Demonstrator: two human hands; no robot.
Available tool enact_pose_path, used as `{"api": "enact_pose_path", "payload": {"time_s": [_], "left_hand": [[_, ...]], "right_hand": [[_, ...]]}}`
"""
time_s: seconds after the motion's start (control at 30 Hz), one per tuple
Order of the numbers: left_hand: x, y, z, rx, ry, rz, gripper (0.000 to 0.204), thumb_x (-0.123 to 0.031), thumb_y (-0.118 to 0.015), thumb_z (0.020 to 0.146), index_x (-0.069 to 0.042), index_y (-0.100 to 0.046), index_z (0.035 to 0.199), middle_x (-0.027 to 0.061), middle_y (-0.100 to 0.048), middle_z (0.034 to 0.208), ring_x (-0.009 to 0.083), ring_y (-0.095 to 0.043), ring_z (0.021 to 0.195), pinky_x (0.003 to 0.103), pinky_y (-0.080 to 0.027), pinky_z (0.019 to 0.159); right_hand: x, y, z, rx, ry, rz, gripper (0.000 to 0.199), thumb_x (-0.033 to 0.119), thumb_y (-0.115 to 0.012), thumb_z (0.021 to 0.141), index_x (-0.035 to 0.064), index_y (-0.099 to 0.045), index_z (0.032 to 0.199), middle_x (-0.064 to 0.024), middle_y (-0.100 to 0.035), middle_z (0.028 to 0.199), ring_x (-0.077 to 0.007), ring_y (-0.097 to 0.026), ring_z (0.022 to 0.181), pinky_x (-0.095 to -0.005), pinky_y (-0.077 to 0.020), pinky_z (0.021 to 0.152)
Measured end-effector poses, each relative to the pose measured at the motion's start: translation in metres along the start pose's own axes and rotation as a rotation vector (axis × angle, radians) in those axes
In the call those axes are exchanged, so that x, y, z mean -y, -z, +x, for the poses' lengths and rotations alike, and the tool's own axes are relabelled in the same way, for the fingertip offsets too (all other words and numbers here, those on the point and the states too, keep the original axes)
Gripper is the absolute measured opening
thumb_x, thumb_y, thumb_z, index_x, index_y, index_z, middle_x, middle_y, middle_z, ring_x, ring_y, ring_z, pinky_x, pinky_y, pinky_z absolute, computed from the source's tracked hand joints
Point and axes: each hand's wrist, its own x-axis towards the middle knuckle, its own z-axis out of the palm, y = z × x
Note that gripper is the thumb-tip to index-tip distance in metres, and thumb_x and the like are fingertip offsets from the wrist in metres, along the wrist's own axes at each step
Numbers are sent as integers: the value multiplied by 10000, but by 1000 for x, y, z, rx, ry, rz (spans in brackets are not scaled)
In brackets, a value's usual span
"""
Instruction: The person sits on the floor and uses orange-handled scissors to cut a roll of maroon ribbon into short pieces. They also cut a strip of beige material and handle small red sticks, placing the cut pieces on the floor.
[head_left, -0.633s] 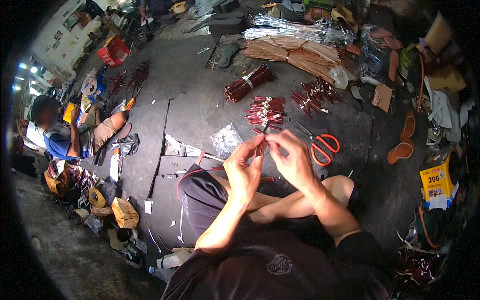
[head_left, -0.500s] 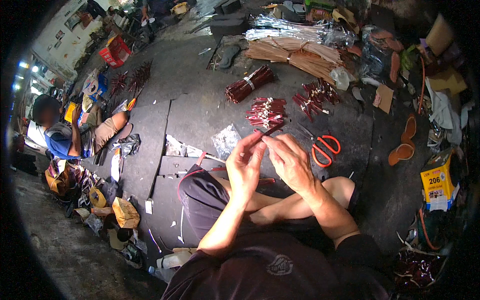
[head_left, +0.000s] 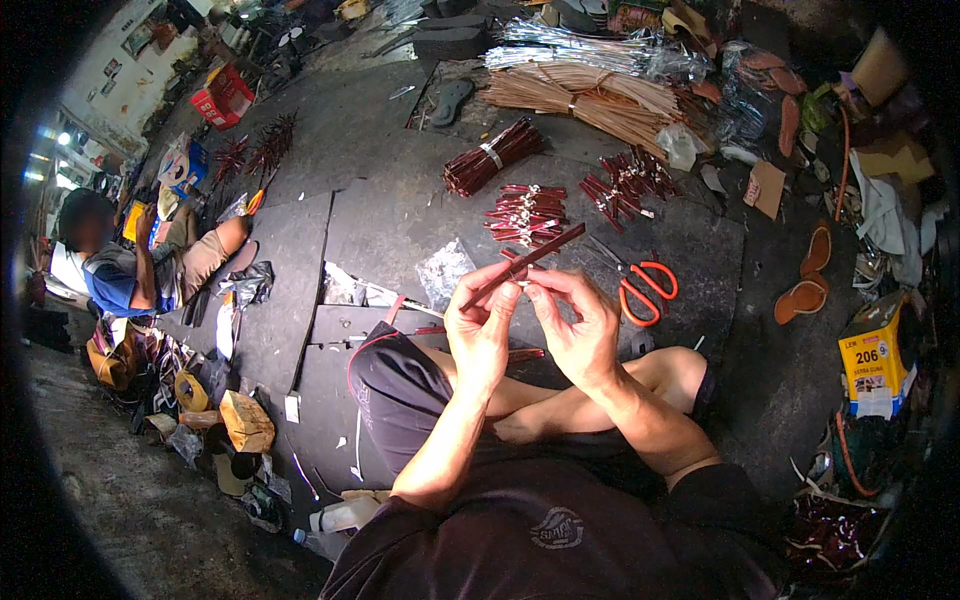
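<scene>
Over my crossed legs, both hands meet at a dark red strip [head_left: 545, 248] that slants up to the right. My left hand [head_left: 482, 325] pinches it between thumb and fingers. My right hand [head_left: 578, 325] is closed at the strip's middle, where a small pale bit shows between the fingertips. Just beyond lies a pile of short dark red strips with pale pieces [head_left: 525, 213]. To its right is a second such pile [head_left: 630, 187]. Scissors with orange handles [head_left: 648, 292] rest on the floor right of my right hand.
A tied bundle of dark red strips [head_left: 492, 157] and a long bundle of tan strips [head_left: 580, 100] lie farther off. A clear plastic bag [head_left: 448, 272] is left of the piles. Tan soles [head_left: 803, 300] and a yellow box [head_left: 873, 358] are at right. Another person [head_left: 150, 260] sits at left.
The strip has turned and now shows much more of its length across my fingers. My hands have shifted slightly, the right one rotating. The view has tilted a little.
</scene>
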Motion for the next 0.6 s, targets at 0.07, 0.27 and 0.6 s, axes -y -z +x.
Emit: {"api": "enact_pose_path", "payload": {"time_s": [0.07, 0.27, 0.6], "left_hand": [[0, 1, -1, -3, -9, -18, 286, -48, -655, 935, 26, -580, 1200, 137, -684, 1135, 160, -644, 1045, 280, -500, 928], [2, 6, 1, 9, 6, 10, 302, -69, -670, 930, 23, -586, 1205, 126, -684, 1134, 146, -641, 1032, 275, -501, 913], [-2, 14, 6, 59, 30, 67, 281, -51, -678, 920, 28, -602, 1178, 104, -687, 1098, 140, -642, 1014, 277, -505, 921]], "right_hand": [[1, -1, 0, -3, -15, 24, 161, 11, -710, 856, 18, -673, 1013, -113, -711, 930, -233, -714, 820, -310, -555, 700], [-2, 4, 0, 115, -134, 132, 177, 10, -660, 916, -28, -654, 1089, -118, -691, 1012, -133, -670, 916, -253, -557, 787], [-3, 3, 4, 146, -283, 338, 138, 45, -666, 918, -17, -670, 1041, -105, -710, 979, -138, -684, 901, -259, -562, 760]]}}
